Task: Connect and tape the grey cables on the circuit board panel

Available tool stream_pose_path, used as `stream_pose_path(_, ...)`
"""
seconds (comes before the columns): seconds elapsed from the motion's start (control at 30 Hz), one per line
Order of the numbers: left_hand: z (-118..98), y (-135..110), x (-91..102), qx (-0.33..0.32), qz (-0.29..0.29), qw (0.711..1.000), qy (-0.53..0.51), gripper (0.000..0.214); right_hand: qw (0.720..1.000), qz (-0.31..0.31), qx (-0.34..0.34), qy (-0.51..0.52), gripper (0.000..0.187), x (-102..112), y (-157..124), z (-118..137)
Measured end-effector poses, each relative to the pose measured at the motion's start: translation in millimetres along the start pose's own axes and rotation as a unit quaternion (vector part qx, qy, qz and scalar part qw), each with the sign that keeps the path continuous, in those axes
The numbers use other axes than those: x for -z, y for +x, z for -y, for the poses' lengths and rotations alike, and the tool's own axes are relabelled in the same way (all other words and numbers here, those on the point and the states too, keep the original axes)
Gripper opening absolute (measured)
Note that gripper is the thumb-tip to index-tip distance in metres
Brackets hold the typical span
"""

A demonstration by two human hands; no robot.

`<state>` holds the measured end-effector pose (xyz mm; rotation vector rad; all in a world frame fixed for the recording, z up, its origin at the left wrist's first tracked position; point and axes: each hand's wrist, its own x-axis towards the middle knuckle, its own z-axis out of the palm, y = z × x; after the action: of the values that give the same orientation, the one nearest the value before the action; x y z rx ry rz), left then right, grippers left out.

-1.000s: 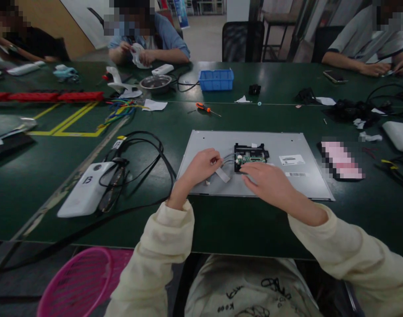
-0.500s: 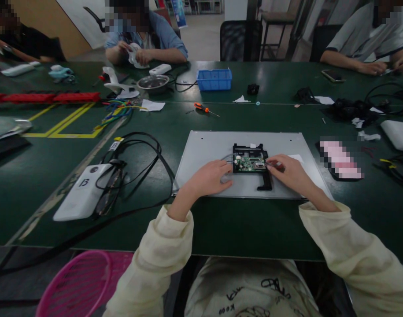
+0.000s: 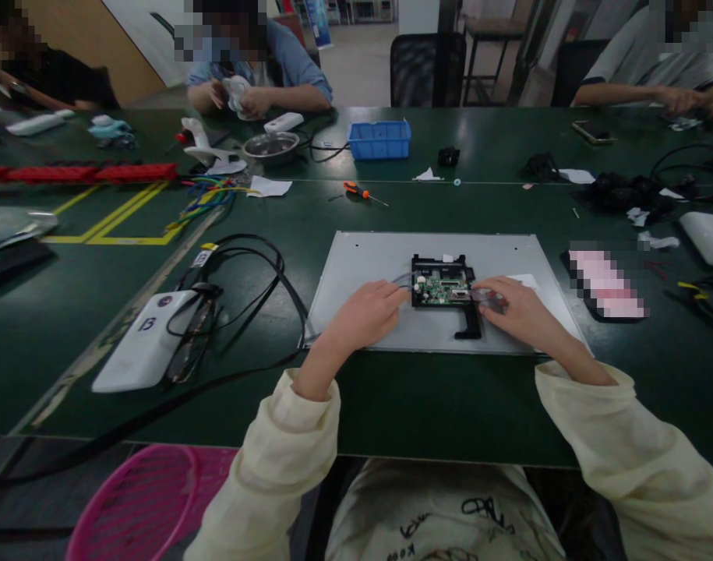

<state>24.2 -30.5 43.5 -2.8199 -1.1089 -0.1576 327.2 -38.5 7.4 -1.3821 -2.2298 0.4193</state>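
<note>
Lengthwise, left to right, the circuit board [image 3: 441, 291] is being flanked on the grey panel [image 3: 361, 257]: the right hand's [image 3: 513, 308] fingers are being held narrowly at its right edge, the left hand's [image 3: 371, 313] beside its left; whether anything is being gripped cannot be told.

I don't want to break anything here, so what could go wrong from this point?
The thin grey wires at the left edge of the green rectangular circuit board might get tugged, as the left hand is close by. The board's face is uncovered, so the bare right hand near it could perhaps harm it by pressure. The looped black cable by the flat silver metal panel could snag it.
</note>
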Motion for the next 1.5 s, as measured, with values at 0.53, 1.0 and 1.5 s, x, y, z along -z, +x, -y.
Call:
stream_pose_path(0.53, 14, -6, -1.6, 0.023, -0.018, 0.997, 0.066, 0.019, 0.997, -0.034, 0.004, -0.068, 0.026, -4, 0, -1)
stream_pose_path(1.0, 20, -9, -4.3, 0.078, -0.034, 0.993, 0.083, 0.019, 0.998, -0.052, 0.001, -0.026, 0.033, -6, 2, 0)
stream_pose_path(1.5, 7, 2, -4.0, 0.122, -0.135, 0.983, -0.035, 0.020, 0.991, -0.029, -0.006, -0.132, 0.024, -2, 1, -9)
